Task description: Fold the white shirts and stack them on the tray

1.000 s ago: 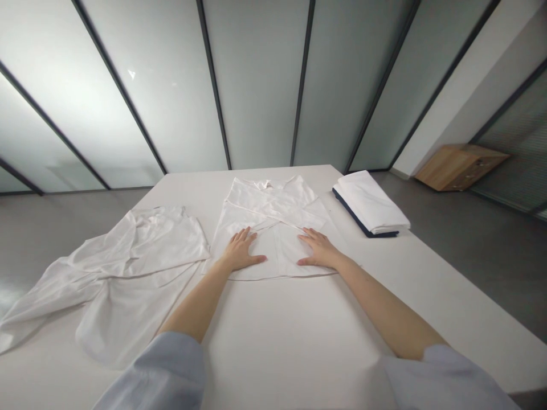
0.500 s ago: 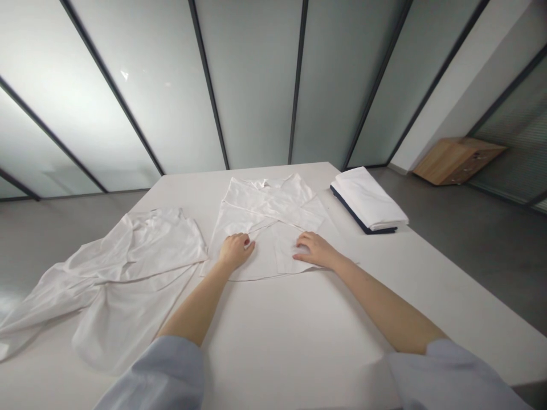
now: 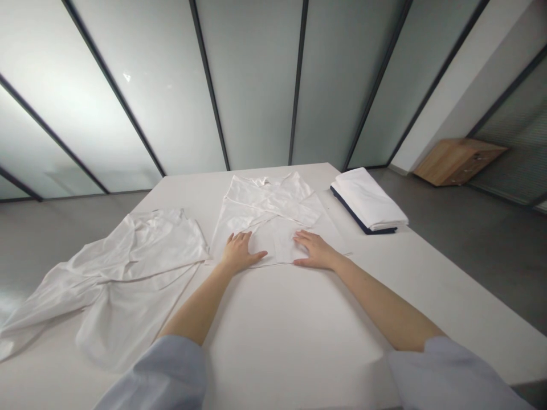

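Note:
A white shirt (image 3: 269, 199) lies spread in front of me, its sleeves crossed over the body and its collar at the far end. My left hand (image 3: 240, 252) rests on the left part of its near hem, fingers stretched out and thumb pointing right. On the right part of the hem lies my right hand (image 3: 315, 250), palm down with the fingers apart. Neither hand grips the cloth. To the left, a second white shirt (image 3: 145, 245) lies loosely spread, with a sleeve trailing toward the near left.
Folded white cloth (image 3: 370, 199) lies on top of dark navy folded cloth (image 3: 361, 223) near the table's right edge. The white table (image 3: 290, 341) reaches toward me. Frosted glass panels (image 3: 252, 85) stand behind it, and a wooden cabinet (image 3: 453, 162) stands at the far right.
Both hands have gone from curled fingers to flattened, spread ones on the shirt. The shirt's near hem now lies slightly farther from me and flatter.

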`<state>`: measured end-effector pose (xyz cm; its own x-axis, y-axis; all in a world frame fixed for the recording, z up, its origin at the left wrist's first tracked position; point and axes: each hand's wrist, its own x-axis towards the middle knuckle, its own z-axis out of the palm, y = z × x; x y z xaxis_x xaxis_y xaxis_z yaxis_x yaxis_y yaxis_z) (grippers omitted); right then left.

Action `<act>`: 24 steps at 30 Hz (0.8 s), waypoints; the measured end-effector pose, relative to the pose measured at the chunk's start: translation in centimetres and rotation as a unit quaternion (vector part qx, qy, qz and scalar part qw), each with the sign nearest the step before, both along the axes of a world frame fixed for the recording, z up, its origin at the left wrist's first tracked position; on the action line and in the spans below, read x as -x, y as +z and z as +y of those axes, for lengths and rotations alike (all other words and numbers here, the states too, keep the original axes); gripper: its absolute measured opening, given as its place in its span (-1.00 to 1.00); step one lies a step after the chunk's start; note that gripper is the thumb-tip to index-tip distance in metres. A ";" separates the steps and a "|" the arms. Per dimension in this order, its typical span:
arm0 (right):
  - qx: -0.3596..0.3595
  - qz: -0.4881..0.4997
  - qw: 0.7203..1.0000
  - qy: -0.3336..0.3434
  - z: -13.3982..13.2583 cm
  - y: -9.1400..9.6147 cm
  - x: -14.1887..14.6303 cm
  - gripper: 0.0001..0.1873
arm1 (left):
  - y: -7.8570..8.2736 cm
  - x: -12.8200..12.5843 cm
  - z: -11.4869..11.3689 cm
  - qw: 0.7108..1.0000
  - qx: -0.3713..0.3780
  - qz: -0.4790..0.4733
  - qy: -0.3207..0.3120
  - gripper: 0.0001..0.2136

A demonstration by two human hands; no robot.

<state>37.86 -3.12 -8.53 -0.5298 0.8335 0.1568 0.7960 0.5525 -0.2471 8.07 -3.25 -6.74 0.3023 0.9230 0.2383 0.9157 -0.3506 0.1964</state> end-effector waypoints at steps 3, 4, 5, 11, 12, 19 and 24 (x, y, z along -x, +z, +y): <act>-0.038 0.031 0.998 0.031 -0.3 0.7 0.4 -0.43 | 0.2 0.0 -0.2 0.997 -0.031 -0.030 -0.065 -0.37; -0.049 0.041 0.997 0.043 -0.3 0.8 0.6 -0.55 | 0.2 -0.1 -0.3 0.995 -0.033 -0.034 -0.088 -0.41; -0.058 0.049 0.996 0.056 -0.4 0.9 0.7 -0.64 | 0.2 -0.3 -0.4 0.993 -0.028 -0.034 -0.111 -0.44; -0.090 0.056 0.992 0.074 0.2 0.2 1.5 -0.79 | -0.1 -1.4 -0.6 0.980 0.005 0.001 -0.201 -0.56; -0.092 0.051 0.992 0.067 0.2 0.1 1.5 -0.77 | -0.1 -1.4 -0.6 0.979 0.007 0.002 -0.204 -0.61; -0.054 0.026 0.998 0.031 -0.4 1.0 1.7 -0.65 | 0.3 -1.5 -0.8 0.979 0.059 0.022 -0.195 -0.67; -0.051 -0.010 0.999 0.010 -1.3 1.5 2.9 -0.45 | 0.5 -2.6 -0.9 0.992 0.068 0.041 -0.102 -0.73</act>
